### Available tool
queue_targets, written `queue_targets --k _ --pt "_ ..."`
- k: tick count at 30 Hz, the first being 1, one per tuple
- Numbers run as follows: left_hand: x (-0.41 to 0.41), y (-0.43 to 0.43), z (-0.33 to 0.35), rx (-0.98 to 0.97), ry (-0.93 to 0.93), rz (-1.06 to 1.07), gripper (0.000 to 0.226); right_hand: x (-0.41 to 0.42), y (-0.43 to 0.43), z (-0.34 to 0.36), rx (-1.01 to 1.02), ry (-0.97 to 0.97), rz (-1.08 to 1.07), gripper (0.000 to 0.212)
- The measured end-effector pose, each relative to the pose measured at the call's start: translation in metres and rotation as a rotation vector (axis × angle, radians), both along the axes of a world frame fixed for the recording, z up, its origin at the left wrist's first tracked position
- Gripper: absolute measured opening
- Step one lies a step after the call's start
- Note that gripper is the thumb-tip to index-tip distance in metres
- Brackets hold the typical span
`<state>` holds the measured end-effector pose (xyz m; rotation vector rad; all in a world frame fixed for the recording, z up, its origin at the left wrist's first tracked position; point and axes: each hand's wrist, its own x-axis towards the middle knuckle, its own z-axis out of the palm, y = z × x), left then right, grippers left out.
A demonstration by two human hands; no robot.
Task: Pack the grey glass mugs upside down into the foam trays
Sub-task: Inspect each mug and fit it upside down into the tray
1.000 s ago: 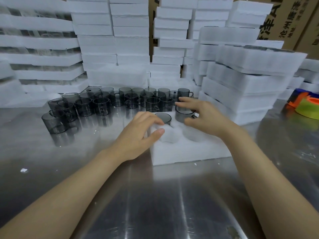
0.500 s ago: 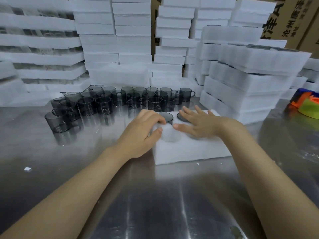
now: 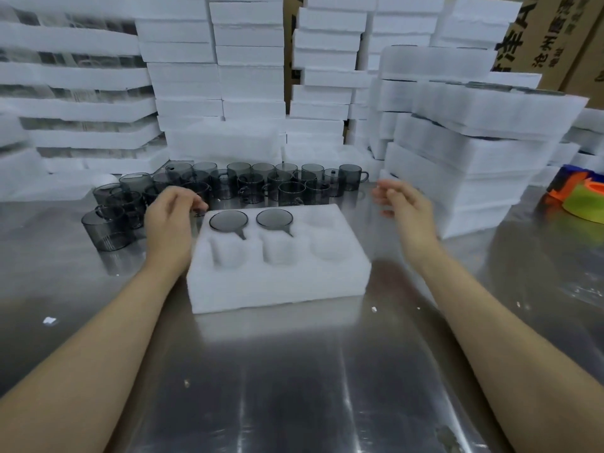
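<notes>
A white foam tray (image 3: 277,282) with six pockets lies in the middle of the steel table. Two grey glass mugs sit upside down in its back row: one in the left pocket (image 3: 228,221), one in the middle pocket (image 3: 274,219). The other pockets hold nothing. Behind the tray stands a crowd of several upright grey mugs (image 3: 261,184). My left hand (image 3: 171,217) is left of the tray, its bent fingertips at a mug (image 3: 198,190) in the front row; whether it grips is unclear. My right hand (image 3: 403,204) hovers right of the tray, fingers relaxed, holding nothing.
Stacks of white foam trays (image 3: 474,152) rise close on the right and fill the back and left. Cardboard boxes (image 3: 555,34) stand behind them. A green and orange tape dispenser (image 3: 581,197) lies at the far right. Small foam crumbs dot the steel table (image 3: 294,371).
Both hands lifted off the tray. The left moved back-left to the loose mugs and the right swung out to the right. The two seated mugs are uncovered.
</notes>
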<state>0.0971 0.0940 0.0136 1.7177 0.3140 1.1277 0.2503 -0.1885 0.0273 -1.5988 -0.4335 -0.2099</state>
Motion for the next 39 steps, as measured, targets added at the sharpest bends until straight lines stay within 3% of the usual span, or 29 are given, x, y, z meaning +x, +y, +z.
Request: queue_targets --k 3,6,8,11,13,14,16,19,20,26,29,31,33,37,39 --pt "0.018 0.003 -0.004 -0.253 0.04 0.031 0.021 0.013 0.017 -0.026 -0.17 -0.061 -0.001 0.027" --pt "0.028 0.008 -0.008 -0.24 0.125 0.027 0.015 0.027 0.037 -0.028 -0.388 -0.248 -0.029 0.029" --pt "0.029 0.009 -0.009 -0.23 0.127 0.051 0.017 0.039 0.05 -0.028 -0.502 -0.26 0.039 0.029" --pt "0.031 0.009 -0.011 -0.244 0.132 0.067 0.024 0.054 0.065 -0.029 -0.697 -0.231 0.09 0.047" --pt "0.031 0.008 -0.01 -0.276 0.164 0.056 0.025 0.068 0.068 -0.034 -0.953 -0.374 0.099 0.057" --pt "0.03 0.008 -0.009 -0.284 0.192 0.058 0.025 0.072 0.069 -0.034 -0.987 -0.402 0.127 0.057" --pt "0.03 0.006 -0.007 -0.271 0.256 0.07 0.023 0.077 0.069 -0.035 -0.91 -0.397 0.167 0.045" --pt "0.03 0.004 -0.006 -0.236 0.285 0.087 0.024 0.072 0.069 -0.031 -0.886 -0.487 0.0 0.007" --pt "0.03 0.003 -0.006 -0.218 0.286 0.091 0.025 0.07 0.07 -0.033 -0.811 -0.467 -0.017 0.005" --pt "0.026 0.002 -0.005 -0.11 0.319 0.104 0.024 0.061 0.051 -0.035 -0.283 -0.222 -0.082 0.016" --pt "0.024 -0.001 -0.005 -0.144 0.303 0.092 0.03 0.043 0.037 -0.032 0.153 0.039 0.006 0.02" --pt "0.022 -0.003 -0.007 -0.137 0.283 0.078 0.037 0.03 0.025 -0.033 0.288 0.131 0.069 0.017" --pt "0.021 -0.004 -0.009 -0.104 0.262 0.054 0.04 0.018 0.013 -0.036 0.295 0.129 0.066 0.016" --pt "0.019 -0.021 -0.011 -0.034 0.231 -0.026 0.037 0.003 -0.002 -0.026 0.136 -0.028 -0.012 0.06" --pt "0.019 -0.035 -0.013 -0.04 0.243 -0.078 0.028 -0.003 -0.006 -0.009 -0.013 -0.211 -0.041 0.067"
